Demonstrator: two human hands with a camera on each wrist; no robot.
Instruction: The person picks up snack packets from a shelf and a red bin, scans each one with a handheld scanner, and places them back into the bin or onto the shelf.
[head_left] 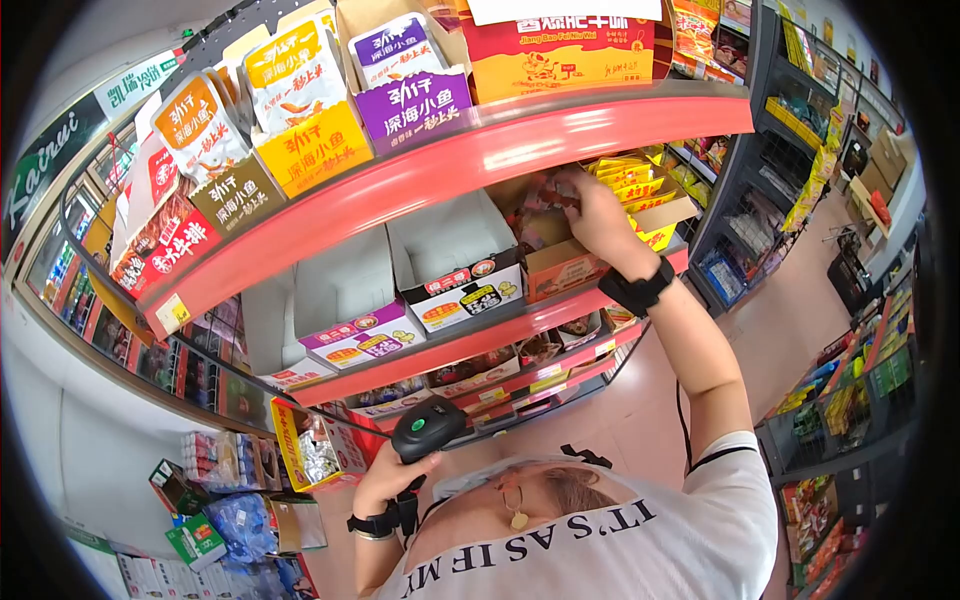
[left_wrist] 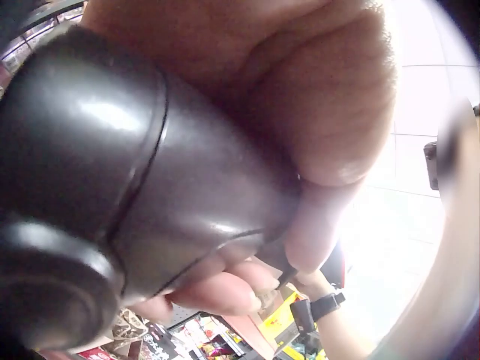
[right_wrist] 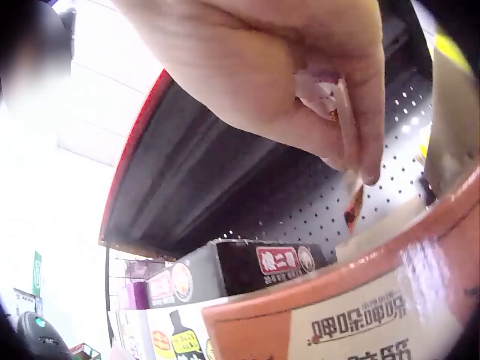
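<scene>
My right hand reaches onto the middle shelf, above an open orange box. Between its thumb and fingers it pinches a small snack packet; in the right wrist view a thin edge of the packet hangs below the fingertips, close over the box rim. Lower down, near my body, my left hand grips a black handheld barcode scanner. The left wrist view shows fingers wrapped round the scanner's smooth body.
White-lined cartons stand left of the orange box, and yellow packets fill a box to its right. A red shelf edge runs above, with snack boxes on it. Cartons and bags lie at lower left.
</scene>
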